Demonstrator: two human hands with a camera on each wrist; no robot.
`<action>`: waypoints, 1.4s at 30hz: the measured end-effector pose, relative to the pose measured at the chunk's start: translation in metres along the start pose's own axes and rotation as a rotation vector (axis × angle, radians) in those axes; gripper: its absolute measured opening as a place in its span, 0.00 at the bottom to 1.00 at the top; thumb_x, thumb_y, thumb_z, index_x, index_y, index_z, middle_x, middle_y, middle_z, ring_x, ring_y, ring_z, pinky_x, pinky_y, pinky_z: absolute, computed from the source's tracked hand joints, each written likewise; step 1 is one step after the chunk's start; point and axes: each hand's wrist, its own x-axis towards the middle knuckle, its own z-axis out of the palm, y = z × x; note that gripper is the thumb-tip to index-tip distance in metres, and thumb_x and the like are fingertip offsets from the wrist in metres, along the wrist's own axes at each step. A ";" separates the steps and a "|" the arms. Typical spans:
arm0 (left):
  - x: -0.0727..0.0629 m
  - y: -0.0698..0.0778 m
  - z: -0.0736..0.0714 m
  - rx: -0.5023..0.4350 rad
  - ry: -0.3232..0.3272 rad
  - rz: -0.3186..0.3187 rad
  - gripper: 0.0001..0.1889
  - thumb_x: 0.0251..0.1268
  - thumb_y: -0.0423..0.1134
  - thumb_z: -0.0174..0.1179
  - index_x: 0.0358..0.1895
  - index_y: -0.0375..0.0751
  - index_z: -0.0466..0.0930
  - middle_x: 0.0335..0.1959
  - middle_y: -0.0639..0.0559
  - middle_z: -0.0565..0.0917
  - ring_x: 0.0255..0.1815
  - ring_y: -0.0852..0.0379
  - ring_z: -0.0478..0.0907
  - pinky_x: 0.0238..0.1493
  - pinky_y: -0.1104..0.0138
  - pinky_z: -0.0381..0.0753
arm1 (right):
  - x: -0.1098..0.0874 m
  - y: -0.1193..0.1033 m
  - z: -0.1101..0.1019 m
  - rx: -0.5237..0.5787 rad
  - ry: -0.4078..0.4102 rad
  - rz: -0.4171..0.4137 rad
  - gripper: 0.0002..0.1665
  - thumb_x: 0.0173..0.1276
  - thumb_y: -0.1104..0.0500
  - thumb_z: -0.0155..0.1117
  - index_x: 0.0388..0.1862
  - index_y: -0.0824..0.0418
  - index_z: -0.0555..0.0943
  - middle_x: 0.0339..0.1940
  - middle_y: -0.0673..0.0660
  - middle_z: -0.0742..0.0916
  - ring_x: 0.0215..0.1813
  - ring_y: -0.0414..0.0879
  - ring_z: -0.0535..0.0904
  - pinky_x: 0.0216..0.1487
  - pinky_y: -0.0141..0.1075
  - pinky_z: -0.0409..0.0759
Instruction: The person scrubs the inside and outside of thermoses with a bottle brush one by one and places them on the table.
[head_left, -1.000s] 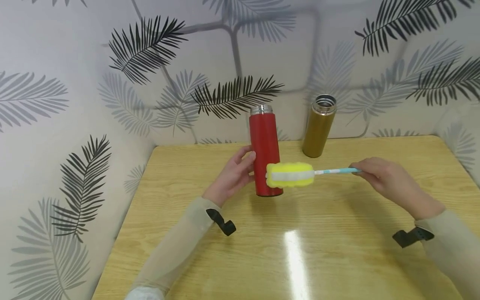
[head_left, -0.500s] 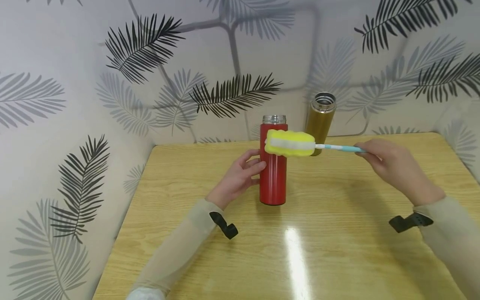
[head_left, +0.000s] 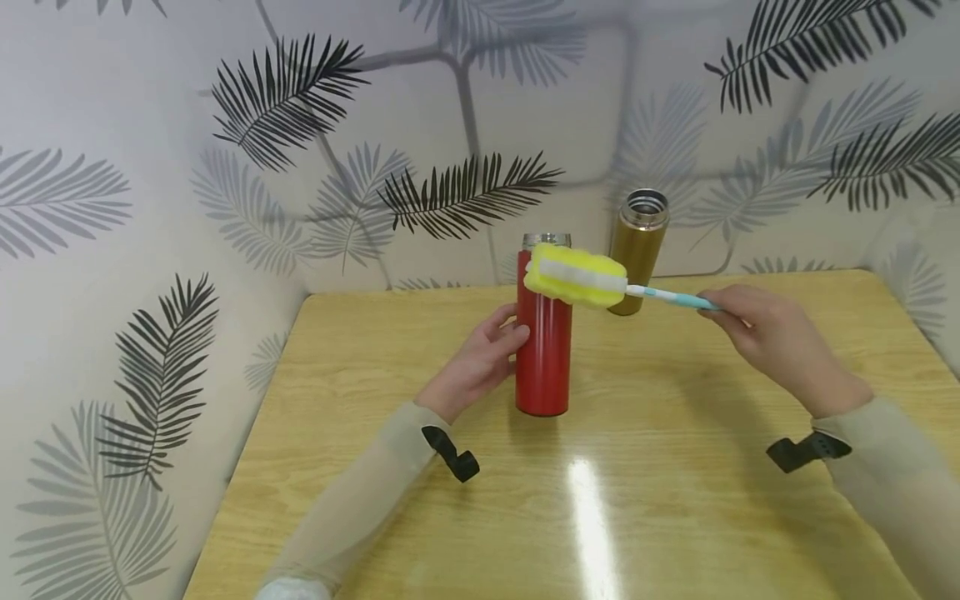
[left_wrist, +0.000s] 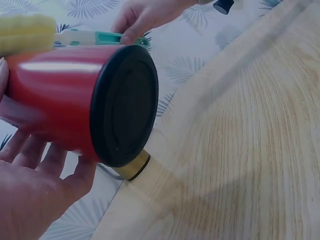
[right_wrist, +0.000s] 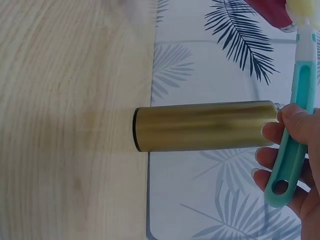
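"What's on your feed?"

"I see a glossy red vacuum flask (head_left: 543, 358), steel-necked, held above the surface (head_left: 675, 483), the left hand (head_left: 476, 367) curling its fingers round its left side. The right hand (head_left: 780, 342) pinches a yellow sponge bottle brush (head_left: 577, 277) in front of its upper part."

"Beyond?"

"Pale, shiny woodgrain; far right, an open-mouthed gold flask (head_left: 641, 246), then a leaf-patterned wall (head_left: 382, 92)."
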 end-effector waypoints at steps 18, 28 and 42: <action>-0.003 0.013 -0.006 -0.129 0.036 0.017 0.24 0.88 0.44 0.42 0.78 0.40 0.60 0.58 0.54 0.80 0.59 0.57 0.75 0.61 0.58 0.76 | -0.022 -0.001 0.014 0.053 -0.105 -0.075 0.37 0.82 0.36 0.41 0.49 0.62 0.88 0.42 0.53 0.90 0.42 0.50 0.86 0.52 0.22 0.75; 0.000 0.016 -0.007 -0.134 -0.005 0.059 0.27 0.66 0.60 0.66 0.61 0.49 0.77 0.54 0.54 0.85 0.55 0.56 0.80 0.57 0.58 0.79 | -0.031 0.001 0.017 0.080 -0.118 -0.116 0.36 0.83 0.38 0.41 0.47 0.62 0.89 0.42 0.52 0.90 0.41 0.50 0.86 0.49 0.24 0.79; 0.000 0.007 -0.007 -0.127 -0.096 0.049 0.38 0.61 0.59 0.71 0.70 0.52 0.67 0.54 0.53 0.83 0.53 0.56 0.79 0.54 0.60 0.81 | -0.013 0.003 -0.002 -0.036 -0.043 -0.042 0.39 0.82 0.36 0.41 0.48 0.65 0.88 0.39 0.58 0.91 0.41 0.55 0.87 0.43 0.46 0.81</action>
